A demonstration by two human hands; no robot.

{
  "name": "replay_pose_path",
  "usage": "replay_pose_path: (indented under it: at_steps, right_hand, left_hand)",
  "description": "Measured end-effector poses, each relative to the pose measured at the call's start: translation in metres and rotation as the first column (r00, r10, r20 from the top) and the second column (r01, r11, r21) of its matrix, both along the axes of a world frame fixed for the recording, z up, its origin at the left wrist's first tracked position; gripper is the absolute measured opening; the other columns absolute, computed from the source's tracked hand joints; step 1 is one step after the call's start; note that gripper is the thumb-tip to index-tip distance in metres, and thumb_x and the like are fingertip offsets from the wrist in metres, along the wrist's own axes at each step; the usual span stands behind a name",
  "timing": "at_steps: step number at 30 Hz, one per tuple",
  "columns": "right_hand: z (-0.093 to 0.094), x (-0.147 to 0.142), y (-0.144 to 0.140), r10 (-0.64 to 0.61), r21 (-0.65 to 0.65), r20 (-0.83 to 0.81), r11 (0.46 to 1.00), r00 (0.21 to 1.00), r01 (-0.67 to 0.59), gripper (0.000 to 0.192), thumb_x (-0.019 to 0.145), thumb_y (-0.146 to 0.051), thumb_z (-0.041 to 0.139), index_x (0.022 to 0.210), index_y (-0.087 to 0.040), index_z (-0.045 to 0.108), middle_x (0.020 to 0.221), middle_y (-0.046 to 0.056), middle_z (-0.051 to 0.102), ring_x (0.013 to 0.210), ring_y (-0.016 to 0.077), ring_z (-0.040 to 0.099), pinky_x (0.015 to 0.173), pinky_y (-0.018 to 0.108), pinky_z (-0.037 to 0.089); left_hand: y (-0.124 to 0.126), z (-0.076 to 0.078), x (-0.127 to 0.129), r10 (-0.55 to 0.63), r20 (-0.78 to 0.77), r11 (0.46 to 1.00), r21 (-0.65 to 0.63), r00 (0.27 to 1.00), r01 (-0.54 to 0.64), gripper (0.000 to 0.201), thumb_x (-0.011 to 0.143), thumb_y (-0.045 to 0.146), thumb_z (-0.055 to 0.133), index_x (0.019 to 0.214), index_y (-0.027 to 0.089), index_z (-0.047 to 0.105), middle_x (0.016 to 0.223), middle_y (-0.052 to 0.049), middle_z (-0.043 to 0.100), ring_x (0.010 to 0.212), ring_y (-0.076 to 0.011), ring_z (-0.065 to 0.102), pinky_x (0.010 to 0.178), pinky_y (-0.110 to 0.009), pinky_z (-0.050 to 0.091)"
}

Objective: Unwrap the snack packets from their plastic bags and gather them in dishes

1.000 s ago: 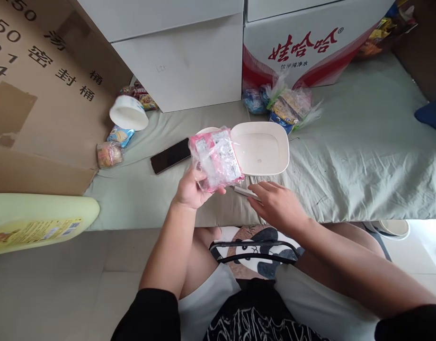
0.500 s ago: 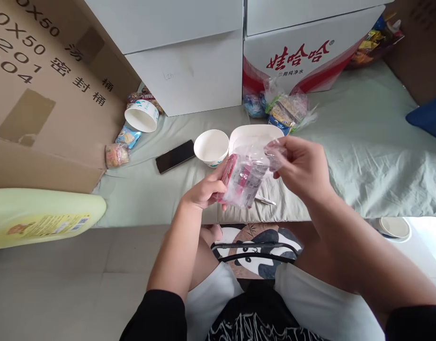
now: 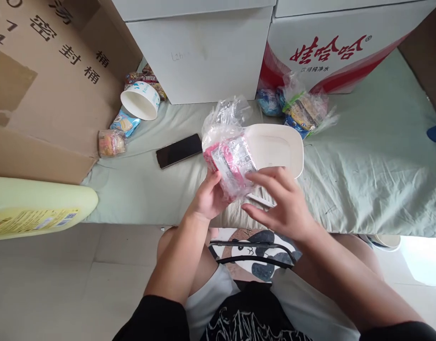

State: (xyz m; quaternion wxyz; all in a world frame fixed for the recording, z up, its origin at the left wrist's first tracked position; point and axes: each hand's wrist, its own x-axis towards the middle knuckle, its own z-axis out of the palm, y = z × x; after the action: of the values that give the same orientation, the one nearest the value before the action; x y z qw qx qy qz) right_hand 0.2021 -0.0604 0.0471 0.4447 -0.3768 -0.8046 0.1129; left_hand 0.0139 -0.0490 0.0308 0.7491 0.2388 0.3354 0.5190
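My left hand (image 3: 211, 196) grips a pink-and-white packet (image 3: 235, 158) wrapped in a clear plastic bag (image 3: 228, 113), whose loose top spreads away from me. Beside it, my right hand (image 3: 280, 201) has its fingers spread, with the fingertips close to the packet's lower right edge; whether they touch it I cannot tell. Under and behind the packet lies a shallow white tray (image 3: 296, 151). The bag covers most of a round white paper bowl (image 3: 208, 132) left of the tray. A thin pale object (image 3: 261, 201) lies partly hidden between my hands.
Left of the bowl lies a black phone (image 3: 178, 150). A tipped paper bowl (image 3: 141, 100) and small snack packs (image 3: 111, 143) sit along the cardboard box (image 3: 43, 94). White cartons (image 3: 203, 61) stand at the back, with bagged snacks (image 3: 306, 111) before them. A yellow-green bottle (image 3: 43, 203) is at left.
My right hand has let go of the bag's edge and moved down to the packet's lower right, fingers opening. The bag's top now flops to the far left, over the bowl.
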Motion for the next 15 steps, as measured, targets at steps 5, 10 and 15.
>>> replay_pose_path:
  at_steps: [5, 10, 15]
  right_hand:
    - [-0.010, -0.010, -0.003, -0.030, 0.181, 0.029, 0.983, 0.999, 0.024, 0.020, 0.091, -0.008, 0.064, 0.095, -0.027, 0.063, 0.104, 0.004, 0.073, 0.109, 0.0245, 0.067, 0.089, 0.041, 0.050]
    - [-0.012, -0.006, -0.002, 0.211, 0.114, 0.039, 0.970, 0.977, -0.214, 0.025, 0.087, -0.002, 0.055, 0.089, -0.027, 0.056, 0.094, -0.003, 0.080, 0.104, 0.0198, 0.073, 0.086, 0.038, 0.046]
    - [-0.012, 0.006, -0.003, 0.178, -0.159, -0.262, 0.961, 0.948, -0.225, 0.022, 0.091, -0.012, 0.051, 0.102, -0.026, 0.063, 0.087, 0.000, 0.075, 0.078, 0.0175, 0.069, 0.074, 0.037, 0.051]
  left_hand:
    - [0.004, 0.001, 0.000, 0.097, 0.037, 0.995, -0.017, 0.995, -0.097, 0.068, 0.080, 0.052, 0.078, 0.142, 0.032, 0.059, 0.146, -0.007, 0.066, 0.145, -0.0371, 0.053, 0.110, -0.053, 0.054]
    - [0.010, 0.002, -0.007, 0.175, 0.062, 0.984, -0.051, 0.983, -0.172, 0.062, 0.086, 0.057, 0.070, 0.139, 0.025, 0.063, 0.151, -0.010, 0.062, 0.148, -0.0386, 0.049, 0.114, -0.057, 0.051]
    - [0.013, -0.001, -0.003, 0.184, 0.055, 0.982, -0.044, 0.981, -0.182, 0.064, 0.085, 0.046, 0.072, 0.145, 0.032, 0.056, 0.152, -0.007, 0.061, 0.148, -0.0370, 0.050, 0.114, -0.056, 0.050]
